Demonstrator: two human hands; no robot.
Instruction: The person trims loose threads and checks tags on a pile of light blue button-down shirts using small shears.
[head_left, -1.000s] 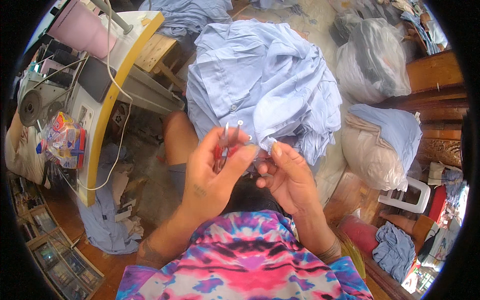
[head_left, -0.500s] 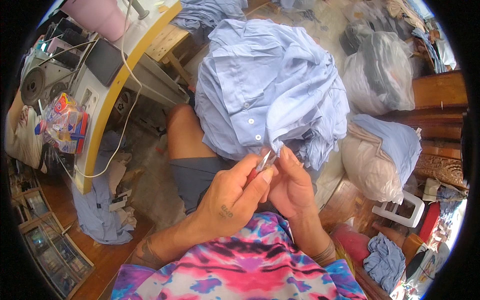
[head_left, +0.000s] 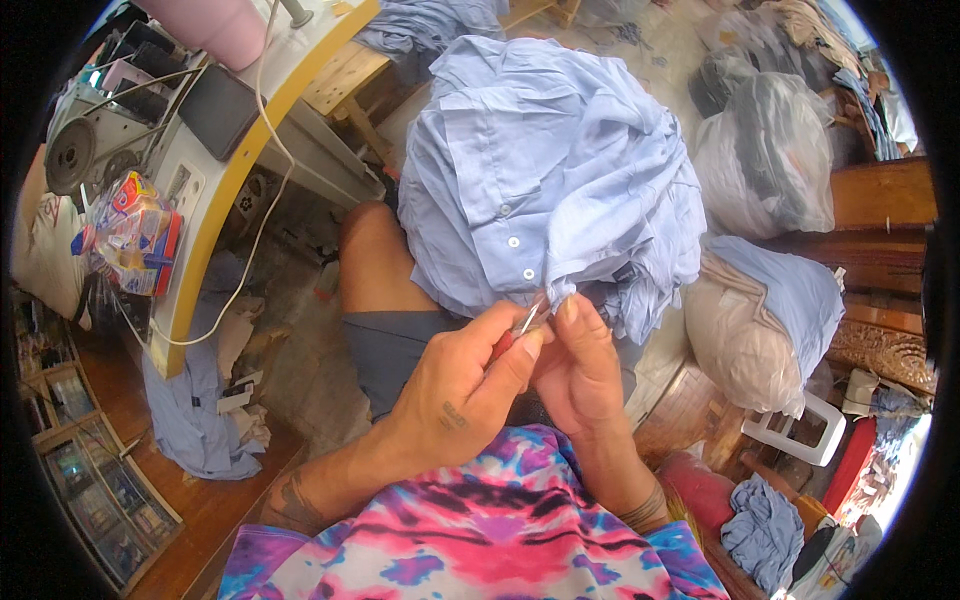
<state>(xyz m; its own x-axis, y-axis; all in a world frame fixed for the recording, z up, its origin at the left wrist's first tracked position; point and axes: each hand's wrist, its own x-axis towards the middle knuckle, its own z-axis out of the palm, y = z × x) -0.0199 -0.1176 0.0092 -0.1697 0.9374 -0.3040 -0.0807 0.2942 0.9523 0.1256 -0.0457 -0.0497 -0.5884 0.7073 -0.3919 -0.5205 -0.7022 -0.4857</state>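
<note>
Compared with a second ago, both hands have dropped lower and closer to the body, and the whole view has tilted so the table (head_left: 262, 112) with the sewing machine (head_left: 110, 120) now sits further up and left. The pale blue shirt (head_left: 540, 170) fills more of the middle now too.

The left hand (head_left: 462, 385) is pinched shut around a small metal snipping tool (head_left: 526, 322) with a red bit at the handle; only the shiny tip pokes out between thumb and fingers, so the rest of it is hidden in the grip. The right hand (head_left: 582, 365) is closed on the lower edge of the shirt right beside that tip, the two hands touching each other. What exactly sits under the blades is too small to make out.

The shirt is bunched up on the person's lap and knee, button strip facing up, with its far side spilling out of sight over the leg. A colourful packet (head_left: 135, 235) lies on the table edge, and a white cable (head_left: 262, 215) hangs off it. More blue cloth (head_left: 195, 415) is heaped on the floor at the left. On the right there are stuffed clear bags (head_left: 765, 150) and a white plastic stool (head_left: 800, 435), partly cut off by the dark rim of the lens.
</note>
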